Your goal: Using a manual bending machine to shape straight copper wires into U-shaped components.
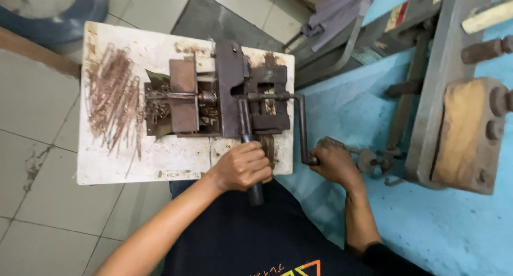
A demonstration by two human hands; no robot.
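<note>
Rusty bending jig (pixel 224 97): left hand (pixel 243 166) is clamping its lever (pixel 247 142), right hand (pixel 334 161) is gripping its crank (pixel 302 129); turning evenly seems wise.

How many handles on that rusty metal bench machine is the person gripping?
2. The left hand grips the dark straight lever handle at the white board's near edge; the right hand grips the bent crank handle off the machine's right side. Others may be hidden.

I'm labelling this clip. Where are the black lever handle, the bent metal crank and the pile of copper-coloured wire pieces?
black lever handle (pixel 257 193): head view, lower end below the left hand (pixel 243 166).
bent metal crank (pixel 302 126): head view, vertical arm above the right hand (pixel 334 161).
pile of copper-coloured wire pieces (pixel 111 97): head view, middle of pile.
</note>
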